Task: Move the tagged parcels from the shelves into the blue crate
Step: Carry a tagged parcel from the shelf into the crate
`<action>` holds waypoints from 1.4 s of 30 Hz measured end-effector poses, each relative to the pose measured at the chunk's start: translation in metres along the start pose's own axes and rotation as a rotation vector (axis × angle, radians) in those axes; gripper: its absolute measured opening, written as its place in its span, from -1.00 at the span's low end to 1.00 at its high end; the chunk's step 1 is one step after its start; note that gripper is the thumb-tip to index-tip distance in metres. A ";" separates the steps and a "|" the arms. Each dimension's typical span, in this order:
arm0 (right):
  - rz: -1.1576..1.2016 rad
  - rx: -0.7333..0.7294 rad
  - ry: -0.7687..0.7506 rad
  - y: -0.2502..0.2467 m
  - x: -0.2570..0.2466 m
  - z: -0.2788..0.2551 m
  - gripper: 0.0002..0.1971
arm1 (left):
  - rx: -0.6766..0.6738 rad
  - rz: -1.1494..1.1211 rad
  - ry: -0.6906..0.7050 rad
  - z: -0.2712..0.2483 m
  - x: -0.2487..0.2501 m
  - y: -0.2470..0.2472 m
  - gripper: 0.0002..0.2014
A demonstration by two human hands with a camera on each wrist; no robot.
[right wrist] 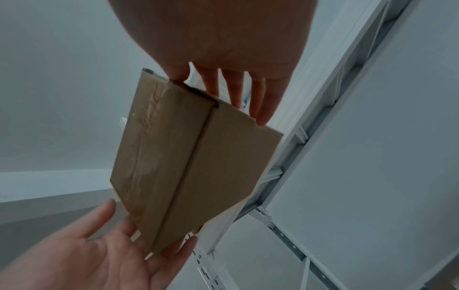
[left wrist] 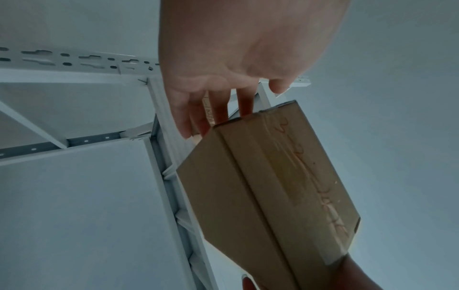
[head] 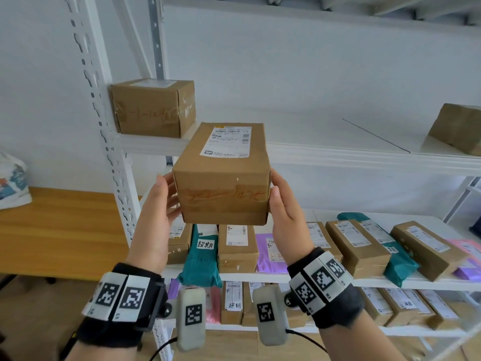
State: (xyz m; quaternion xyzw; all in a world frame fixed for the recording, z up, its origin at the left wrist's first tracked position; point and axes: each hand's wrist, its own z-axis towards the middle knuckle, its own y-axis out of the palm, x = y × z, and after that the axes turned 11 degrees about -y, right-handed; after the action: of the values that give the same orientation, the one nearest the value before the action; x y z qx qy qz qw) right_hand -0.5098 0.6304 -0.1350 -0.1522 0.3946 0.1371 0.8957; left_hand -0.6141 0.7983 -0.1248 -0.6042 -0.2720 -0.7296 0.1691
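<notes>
head view: a brown cardboard box is held in the air before the upper shelf, pressed between the left hand and right hand, fingers flat on its ends. it looks stiff, light, tape-slick; gripping lower, under the corners, seems safer. white racking, pale wall; no blue crate shows.

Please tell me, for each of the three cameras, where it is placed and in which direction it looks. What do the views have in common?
Head: sits on the person's head, looks forward and down at the shelves; shows the left hand, the right hand and both wristbands.
Left wrist: looks up along the left hand's fingers at shelf undersides.
Right wrist: looks up along the right hand; the left palm shows too.
Shared: all three show the brown box pressed between both hands.
</notes>
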 end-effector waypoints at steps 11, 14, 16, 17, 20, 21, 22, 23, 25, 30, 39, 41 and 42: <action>0.014 0.032 0.017 0.005 0.000 0.002 -0.53 | -0.007 0.093 0.023 -0.001 0.002 -0.001 -0.56; -0.001 0.032 0.020 0.005 0.000 0.002 -0.51 | -0.012 0.109 0.027 -0.001 0.002 -0.001 -0.56; -0.009 0.032 0.023 0.005 0.000 0.002 -0.54 | -0.016 0.117 0.034 -0.001 0.002 -0.001 -0.55; -0.012 0.032 0.024 0.004 0.001 0.002 -0.58 | -0.016 0.124 0.036 -0.001 0.002 -0.001 -0.55; -0.014 0.023 0.043 0.004 0.000 0.002 -0.67 | -0.015 0.147 0.043 -0.001 0.002 -0.001 -0.56; -0.016 0.022 0.045 0.004 0.000 0.002 -0.68 | -0.016 0.156 0.041 -0.001 0.002 -0.001 -0.56; -0.021 0.022 0.040 0.004 0.000 0.001 -0.68 | -0.017 0.166 0.038 -0.001 0.002 -0.001 -0.57; -0.030 0.023 0.034 0.004 -0.001 0.001 -0.65 | -0.015 0.177 0.034 -0.001 0.002 -0.002 -0.57; -0.042 0.024 0.038 0.004 -0.002 0.001 -0.52 | -0.009 0.195 0.034 -0.001 0.003 -0.003 -0.59; -0.024 0.029 0.053 0.004 -0.006 -0.002 -0.45 | -0.021 0.236 0.047 -0.005 0.004 -0.005 -0.60; 0.031 0.069 0.154 0.004 -0.010 -0.008 -0.66 | -0.041 0.268 0.047 -0.009 0.002 -0.010 -0.52; 0.046 0.076 0.160 0.005 -0.011 -0.009 -0.63 | -0.054 0.267 0.055 -0.010 0.002 -0.010 -0.48; 0.055 0.082 0.164 0.005 -0.012 -0.009 -0.63 | -0.057 0.266 0.056 -0.010 0.002 -0.010 -0.46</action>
State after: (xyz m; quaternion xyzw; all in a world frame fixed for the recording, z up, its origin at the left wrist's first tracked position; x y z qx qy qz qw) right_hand -0.5253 0.6305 -0.1330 -0.1151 0.4759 0.1327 0.8618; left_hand -0.6286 0.8005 -0.1261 -0.6190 -0.1637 -0.7248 0.2544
